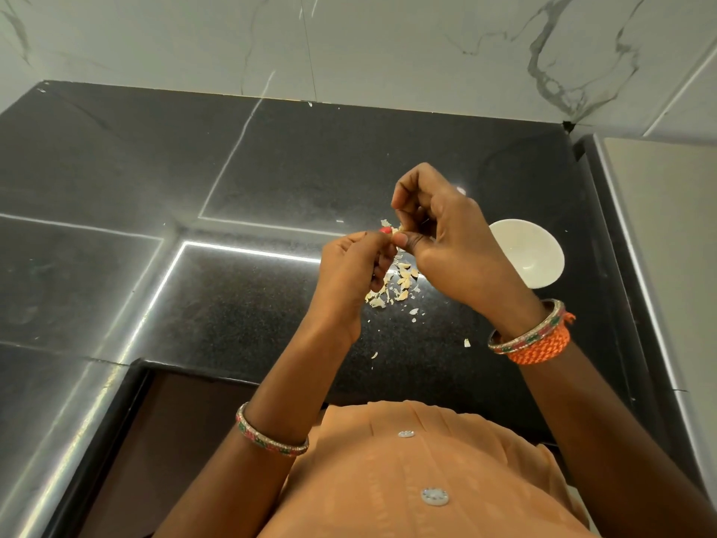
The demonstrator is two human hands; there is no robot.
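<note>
Above the black counter, my left hand (pixel 355 262) and my right hand (pixel 438 231) meet fingertip to fingertip. Between them they pinch a small pale item with papery skin (pixel 394 229), mostly hidden by the fingers; it looks like a garlic clove. My right hand's fingers are curled around its end, and my left thumb and fingers nip the skin. Under the hands lies a heap of pale peel flakes (pixel 399 283) on the counter.
A white bowl (pixel 535 262) stands on the black granite counter (pixel 232 168) just right of my right hand. Stray flakes (pixel 467 342) lie nearer the counter's front edge. A marble wall rises behind; a raised steel-edged surface (pixel 659 266) runs along the right.
</note>
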